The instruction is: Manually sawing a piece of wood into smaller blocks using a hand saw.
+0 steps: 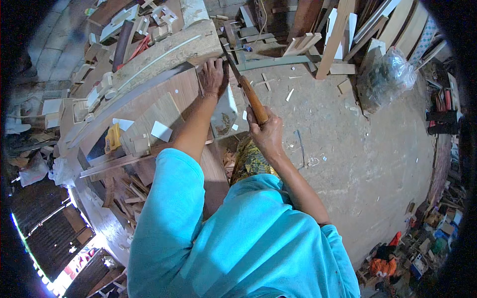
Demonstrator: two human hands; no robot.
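Note:
My right hand (268, 131) is closed around the wooden handle (254, 99) of a tool with a long, narrow dark blade (231, 60). The blade is seen almost edge-on and slants away up and left, past the end of the bench. Close to its left side, my left hand (212, 79) bears down with bent fingers on the end of a brown wooden board (184, 82). Part of that board is hidden under the hand. Below my hands lies a white-topped piece (224, 111) with a stained corner.
A thick timber beam (164, 59) runs along the bench's far side. A yellow-handled tool (113, 138) and white offcuts (161, 130) lie to the left. Boards lean at the back right beside a clear plastic bag (385, 79). Scraps are scattered on the concrete floor (367, 159).

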